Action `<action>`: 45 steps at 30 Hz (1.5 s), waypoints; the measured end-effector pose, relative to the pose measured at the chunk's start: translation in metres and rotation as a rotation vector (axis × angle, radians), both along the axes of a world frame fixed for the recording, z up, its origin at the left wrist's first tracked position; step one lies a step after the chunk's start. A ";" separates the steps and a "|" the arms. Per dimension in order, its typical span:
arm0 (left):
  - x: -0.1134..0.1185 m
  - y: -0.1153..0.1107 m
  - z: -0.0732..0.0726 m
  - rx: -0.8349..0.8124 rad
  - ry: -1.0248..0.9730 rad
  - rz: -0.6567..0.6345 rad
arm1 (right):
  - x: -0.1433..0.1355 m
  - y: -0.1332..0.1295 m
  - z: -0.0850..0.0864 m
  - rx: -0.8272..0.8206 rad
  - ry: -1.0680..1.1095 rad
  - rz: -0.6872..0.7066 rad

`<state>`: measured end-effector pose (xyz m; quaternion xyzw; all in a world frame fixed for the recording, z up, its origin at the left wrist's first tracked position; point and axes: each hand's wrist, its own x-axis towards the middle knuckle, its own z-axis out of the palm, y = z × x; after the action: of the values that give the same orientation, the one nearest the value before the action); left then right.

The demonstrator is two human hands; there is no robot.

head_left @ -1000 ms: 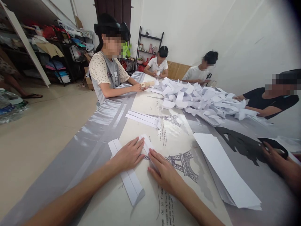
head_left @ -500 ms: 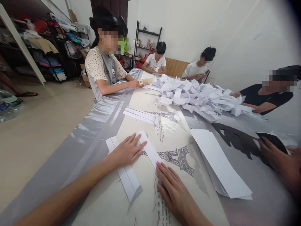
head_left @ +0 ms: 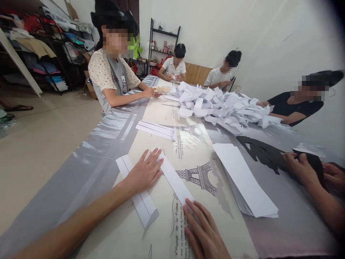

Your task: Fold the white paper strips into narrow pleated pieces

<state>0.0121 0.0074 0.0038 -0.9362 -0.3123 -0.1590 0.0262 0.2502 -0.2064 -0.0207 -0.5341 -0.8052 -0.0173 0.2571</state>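
A folded white paper strip (head_left: 175, 178) lies slantwise on the printed table cover (head_left: 107, 230). My left hand (head_left: 144, 171) rests flat with spread fingers, their tips on the strip's upper end. The fingers of my right hand (head_left: 201, 223) are stretched out, touching its lower end. Under my left hand and wrist lies another folded strip (head_left: 145, 207) with lengthwise creases. Farther up the table is a similar creased strip (head_left: 156, 130). A stack of white paper sheets (head_left: 245, 180) sits to the right of my right hand.
A large heap of white folded papers (head_left: 212, 104) covers the far middle. Several people sit around the table. At right, another person's hands (head_left: 303, 167) hold black material beside a dark cut-out sheet (head_left: 258, 153).
My right hand has slid down along the strip toward its lower end, uncovering more of it. My left hand stays on the upper end. The whole view has shifted slightly.
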 end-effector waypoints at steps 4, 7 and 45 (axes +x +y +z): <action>0.006 0.001 -0.011 -0.050 -0.005 0.007 | -0.005 0.010 0.002 0.021 0.181 -0.067; 0.012 0.001 -0.016 -0.062 -0.064 0.062 | -0.013 0.020 0.004 0.052 0.299 -0.142; 0.013 0.001 -0.014 -0.021 -0.096 0.166 | -0.038 0.167 0.041 -0.346 -0.050 -0.004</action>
<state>0.0250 0.0080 -0.0099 -0.8986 -0.3915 -0.1975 0.0148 0.2118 -0.0394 0.0199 -0.5713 -0.8013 0.1077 0.1410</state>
